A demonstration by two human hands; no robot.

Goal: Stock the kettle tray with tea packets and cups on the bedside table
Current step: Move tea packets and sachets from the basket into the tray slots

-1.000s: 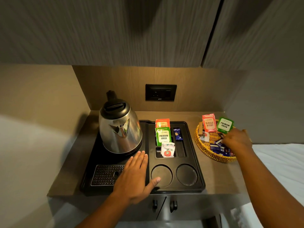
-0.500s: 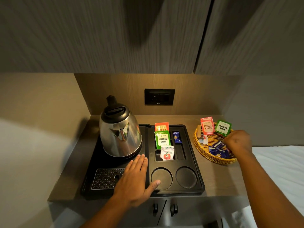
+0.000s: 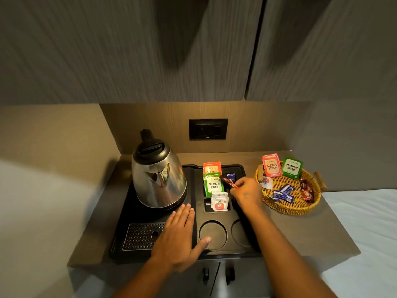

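Note:
The black kettle tray (image 3: pixel 193 253) lies on the bedside table with a steel kettle (image 3: pixel 158 175) at its left. Its upright slots hold an orange Classic packet (image 3: pixel 212 168), a green Premium Green packet (image 3: pixel 213 184), white sachets (image 3: pixel 219 202) and a blue sachet (image 3: pixel 231 177). Both round cup wells (image 3: pixel 212 234) are bare. My right hand (image 3: pixel 247 193) hovers over the tray's right slot, shut on a red sachet stick (image 3: pixel 228 181). My left hand (image 3: pixel 178 235) lies flat and open on the tray, thumb at the left well.
A wicker basket (image 3: pixel 287 204) at the right holds a pink Classic Assam packet (image 3: pixel 271 165), a green packet (image 3: pixel 291 167), blue sticks (image 3: pixel 282 193) and red sachets (image 3: pixel 306 191). A wall socket (image 3: pixel 208 129) is behind; cabinets hang above; white bedding (image 3: pixel 365 222) is at right.
My right hand left the basket with a red sachet stick and moved left over the tray's slots. My left hand stayed flat on the tray.

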